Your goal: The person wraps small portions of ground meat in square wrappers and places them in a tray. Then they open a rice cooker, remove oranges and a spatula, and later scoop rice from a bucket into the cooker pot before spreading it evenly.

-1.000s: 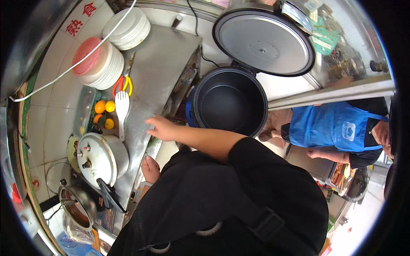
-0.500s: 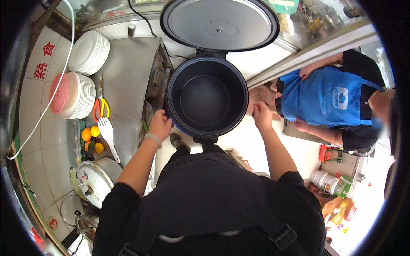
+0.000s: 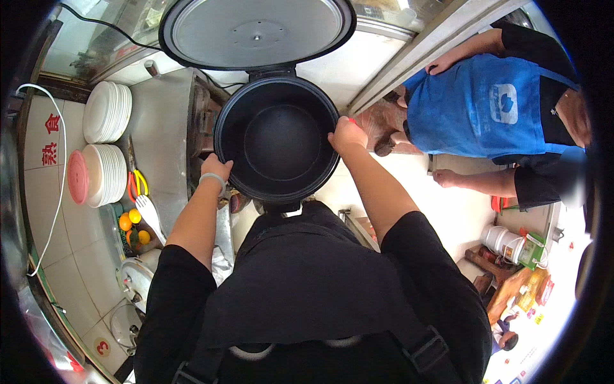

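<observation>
In front of me stands a large black rice cooker (image 3: pixel 281 182) with a dark round inner pot whose bare bottom shows. Its hinged lid (image 3: pixel 256 19) is tipped up at the far side, grey metal face toward me. My left hand (image 3: pixel 216 169), a pale band at its wrist, is closed at the left side of the rim. On the opposite side my right hand (image 3: pixel 348 135) is closed at the rim, a bit farther away. The fingertips of both hands are partly hidden against the cooker's wall.
A metal counter (image 3: pixel 163 121) on the left carries stacked white plates (image 3: pixel 107 112), orange-and-yellow-handled scissors (image 3: pixel 137 182), a white slotted spoon (image 3: pixel 149 214), orange fruit (image 3: pixel 130 219) and a pressure cooker (image 3: pixel 137 275). A person in a blue apron (image 3: pixel 473 105) stands at right, beside a door frame (image 3: pixel 409 61).
Both hands have moved in from beside the cooker to its rim. The whole view has shifted and turned, so cooker and counter appear farther left. The other person's lower hand has moved.
</observation>
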Tool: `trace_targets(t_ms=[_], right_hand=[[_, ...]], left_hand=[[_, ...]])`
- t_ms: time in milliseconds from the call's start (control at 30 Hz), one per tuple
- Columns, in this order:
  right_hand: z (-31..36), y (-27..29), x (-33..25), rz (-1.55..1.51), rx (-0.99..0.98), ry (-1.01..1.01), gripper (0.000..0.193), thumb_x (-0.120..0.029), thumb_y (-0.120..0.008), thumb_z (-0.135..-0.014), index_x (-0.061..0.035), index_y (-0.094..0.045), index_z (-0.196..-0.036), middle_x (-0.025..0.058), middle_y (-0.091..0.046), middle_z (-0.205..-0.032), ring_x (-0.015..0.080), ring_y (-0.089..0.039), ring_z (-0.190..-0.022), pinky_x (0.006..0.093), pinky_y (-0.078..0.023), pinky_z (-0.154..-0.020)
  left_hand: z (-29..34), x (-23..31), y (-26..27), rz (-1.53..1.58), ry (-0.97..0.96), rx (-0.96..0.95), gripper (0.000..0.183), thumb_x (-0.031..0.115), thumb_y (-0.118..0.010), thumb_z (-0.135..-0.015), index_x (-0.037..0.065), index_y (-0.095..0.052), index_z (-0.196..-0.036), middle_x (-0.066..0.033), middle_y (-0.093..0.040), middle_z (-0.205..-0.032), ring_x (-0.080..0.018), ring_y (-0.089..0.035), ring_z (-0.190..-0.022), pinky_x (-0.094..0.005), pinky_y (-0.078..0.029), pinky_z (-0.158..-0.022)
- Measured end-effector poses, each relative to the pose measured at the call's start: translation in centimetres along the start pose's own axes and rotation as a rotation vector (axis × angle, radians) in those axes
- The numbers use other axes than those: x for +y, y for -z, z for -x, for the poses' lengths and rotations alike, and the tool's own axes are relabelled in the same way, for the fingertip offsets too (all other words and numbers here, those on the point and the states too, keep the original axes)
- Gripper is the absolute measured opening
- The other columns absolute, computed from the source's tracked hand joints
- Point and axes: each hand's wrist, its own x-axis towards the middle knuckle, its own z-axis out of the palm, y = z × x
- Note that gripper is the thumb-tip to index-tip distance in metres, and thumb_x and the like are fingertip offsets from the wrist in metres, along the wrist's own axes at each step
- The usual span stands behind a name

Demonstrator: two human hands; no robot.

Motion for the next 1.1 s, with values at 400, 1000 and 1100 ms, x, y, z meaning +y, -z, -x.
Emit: trace_targets(t_ms=[400,1000,1100], right_hand=[[2.6,4.0,2.5,-0.429,0.227,0.344,0.031,-0.024,-0.072,-0.073,0.0014,-0.062,-0.088,0.0261,-0.067,-0.088,0.0428,-0.066,-0.089,0.0469,-0.052,-0.081],[18.9,10.9,11.5,-0.939,0.684,0.307,0.022,0.007,-0.064,-0.085,-0.0026,-0.065,-0.105,-0.0014,-0.067,-0.094,0.0049,-0.058,-0.082,0.023,-0.049,-0.077],[20.9,11.5,12.3,-1.114,0.69,0.247,0.02,0.005,-0.066,-0.086,-0.0029,-0.065,-0.105,-0.0019,-0.067,-0.093,0.0051,-0.058,-0.081,0.0231,-0.049,-0.077]], left_hand=[[6.6,-0.3,4.9,0.385,-0.291,0.398,0.018,0.012,-0.072,-0.077,0.001,-0.058,-0.082,-0.007,-0.06,-0.07,-0.0191,-0.056,-0.064,-0.0351,-0.047,-0.064],[13.4,9.0,9.9,1.023,-0.807,0.198,0.017,-0.002,-0.068,-0.081,0.003,-0.053,-0.076,0.0032,-0.054,-0.065,-0.0037,-0.042,-0.06,-0.0236,-0.04,-0.056],[13.4,10.9,10.3,1.013,-0.882,0.145,0.022,0.002,-0.069,-0.081,0.003,-0.049,-0.073,0.0008,-0.05,-0.062,-0.0058,-0.041,-0.059,-0.026,-0.039,-0.054]])
